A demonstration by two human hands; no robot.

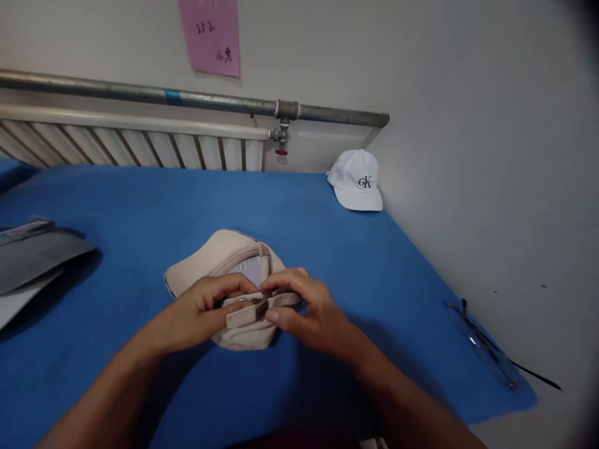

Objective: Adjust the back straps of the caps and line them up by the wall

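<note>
A beige baseball cap (206,252) lies upside down on the blue table cover, its brim pointing to the upper left and its inside showing. Across its near side runs the adjusting strap (242,316), with a dark buckle at about the middle. My left hand (210,308) pinches the cap's back edge and the strap left of the buckle, thumb and forefinger closed. From the right, my right hand (304,308) grips the strap by the buckle between thumb and fingers. My fingers partly hide the buckle.
A white cap (356,178) with dark letters sits at the far right corner of the blue-covered table (187,199). Grey caps (40,255) lie at the left edge, glasses (482,343) at the right edge. Behind are a radiator (140,143) and a metal pipe (215,100).
</note>
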